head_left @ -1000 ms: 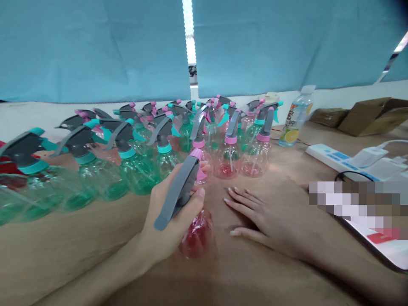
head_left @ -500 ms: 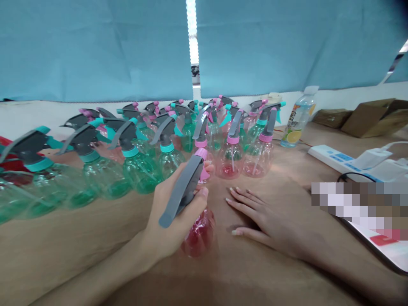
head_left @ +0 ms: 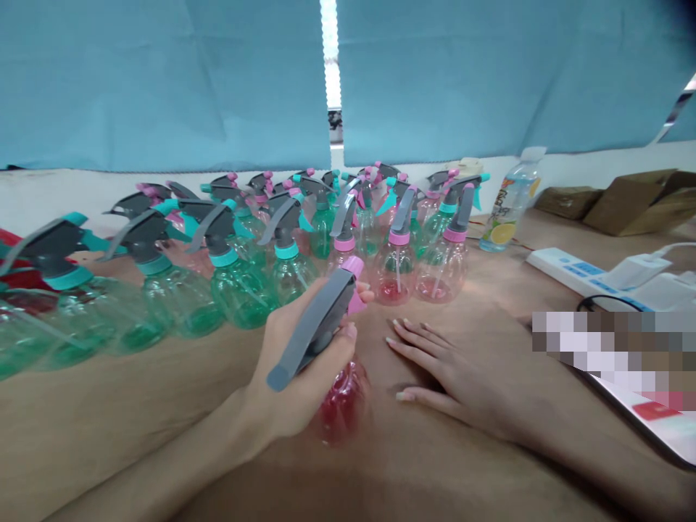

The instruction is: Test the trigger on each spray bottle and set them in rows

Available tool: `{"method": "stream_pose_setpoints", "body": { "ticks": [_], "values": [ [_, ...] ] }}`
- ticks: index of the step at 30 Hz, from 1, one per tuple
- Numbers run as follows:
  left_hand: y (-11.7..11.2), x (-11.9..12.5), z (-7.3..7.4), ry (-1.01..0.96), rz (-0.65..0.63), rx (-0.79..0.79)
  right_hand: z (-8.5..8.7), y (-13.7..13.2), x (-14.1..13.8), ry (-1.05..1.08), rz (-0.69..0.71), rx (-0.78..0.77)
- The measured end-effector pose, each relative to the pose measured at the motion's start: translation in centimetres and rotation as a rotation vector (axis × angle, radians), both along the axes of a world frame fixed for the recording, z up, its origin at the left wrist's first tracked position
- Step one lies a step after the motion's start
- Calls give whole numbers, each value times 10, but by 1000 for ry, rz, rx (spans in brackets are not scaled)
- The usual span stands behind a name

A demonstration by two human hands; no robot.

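My left hand (head_left: 304, 355) is wrapped round the neck and trigger head of a pink spray bottle (head_left: 345, 402), low over the table. Its grey head with a pink nozzle points away and to the right; the neck is hidden by my fingers. My right hand (head_left: 435, 362) lies palm down on the wooden table (head_left: 228, 449), fingers spread, holding nothing. Just beyond my hands stand pink spray bottles (head_left: 395, 279) with pink collars. To the left runs a row of green spray bottles (head_left: 244, 290) with turquoise collars, a little coloured material at their bottoms.
More spray bottles (head_left: 323, 225) crowd behind the front row. At the right are a drink bottle (head_left: 503, 210), a cardboard box (head_left: 625, 203), a white power strip (head_left: 565, 268) with plugs, and a partly blurred flat object (head_left: 652, 413). Blue cloth (head_left: 163, 87) hangs behind.
The head of the held spray bottle has turned slightly, its nozzle shifting a little to the right. My right hand stays in place.
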State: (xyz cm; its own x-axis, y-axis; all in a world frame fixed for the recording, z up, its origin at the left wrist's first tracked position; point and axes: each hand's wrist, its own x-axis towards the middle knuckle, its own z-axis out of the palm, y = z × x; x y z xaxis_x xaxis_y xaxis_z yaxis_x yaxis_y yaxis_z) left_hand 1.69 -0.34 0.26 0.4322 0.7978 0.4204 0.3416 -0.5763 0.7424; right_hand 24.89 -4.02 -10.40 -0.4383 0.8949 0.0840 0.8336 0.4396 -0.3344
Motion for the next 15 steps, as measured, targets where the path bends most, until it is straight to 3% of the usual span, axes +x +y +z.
{"method": "stream_pose_setpoints", "body": {
  "ticks": [15],
  "values": [
    [4,-2,0,-61,-103,-12,4,0,-1,-21,9,-20]
  ]
}}
